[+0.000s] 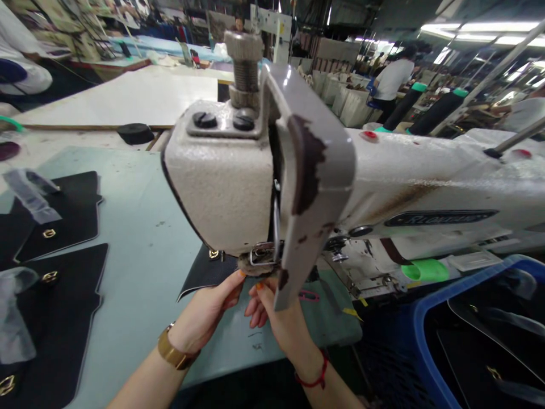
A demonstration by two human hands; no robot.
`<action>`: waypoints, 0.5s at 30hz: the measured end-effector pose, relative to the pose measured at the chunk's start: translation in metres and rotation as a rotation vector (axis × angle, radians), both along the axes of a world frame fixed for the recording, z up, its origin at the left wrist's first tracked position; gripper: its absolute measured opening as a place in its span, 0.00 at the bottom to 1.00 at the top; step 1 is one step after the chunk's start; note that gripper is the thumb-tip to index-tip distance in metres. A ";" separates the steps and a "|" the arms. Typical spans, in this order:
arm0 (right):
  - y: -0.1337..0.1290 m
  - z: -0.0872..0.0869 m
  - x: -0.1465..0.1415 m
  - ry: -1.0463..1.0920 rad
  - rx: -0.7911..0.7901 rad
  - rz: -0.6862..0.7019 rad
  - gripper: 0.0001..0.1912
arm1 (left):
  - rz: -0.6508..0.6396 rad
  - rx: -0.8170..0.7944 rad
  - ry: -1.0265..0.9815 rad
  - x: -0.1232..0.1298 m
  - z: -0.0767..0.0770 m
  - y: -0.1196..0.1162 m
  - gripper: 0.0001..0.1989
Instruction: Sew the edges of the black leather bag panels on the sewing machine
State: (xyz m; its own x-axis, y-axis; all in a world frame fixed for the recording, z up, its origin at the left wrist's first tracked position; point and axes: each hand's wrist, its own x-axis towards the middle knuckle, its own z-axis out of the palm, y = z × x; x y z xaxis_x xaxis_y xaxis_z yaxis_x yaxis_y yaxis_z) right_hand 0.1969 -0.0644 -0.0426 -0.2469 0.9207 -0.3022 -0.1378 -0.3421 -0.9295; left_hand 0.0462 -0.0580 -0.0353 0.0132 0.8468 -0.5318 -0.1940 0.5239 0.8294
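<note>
A black leather panel [207,275] with a gold metal clasp [213,254] lies under the head of a white sewing machine [221,182]. My left hand [208,309], with a gold watch at the wrist, is closed on the panel's near edge, its thumb close to the presser foot area. Just right of it my right hand [276,312], wearing a red string bracelet, has its thumb up by the foot and its fingers curled. The machine's grey guard [319,159] covers part of that hand, and what its fingers hold is hidden. The needle is also hidden.
More black panels [63,307] with gold clasps and clear plastic wrap lie on the pale green tabletop [136,227] at left. A blue basket [419,324] with similar panels stands at right. Black thread cones [438,111] rise behind the machine. Other people [394,79] sit farther back.
</note>
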 end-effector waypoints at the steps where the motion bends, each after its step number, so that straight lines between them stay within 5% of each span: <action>1: -0.004 -0.004 0.002 -0.003 -0.017 0.006 0.20 | 0.002 -0.001 -0.026 0.000 0.000 0.002 0.25; 9: -0.029 -0.051 0.010 -0.102 -0.147 0.037 0.16 | -0.016 0.112 -0.048 0.002 0.005 0.016 0.26; 15: -0.036 -0.065 0.010 -0.176 -0.078 0.079 0.14 | 0.010 0.125 -0.010 0.003 0.007 0.020 0.25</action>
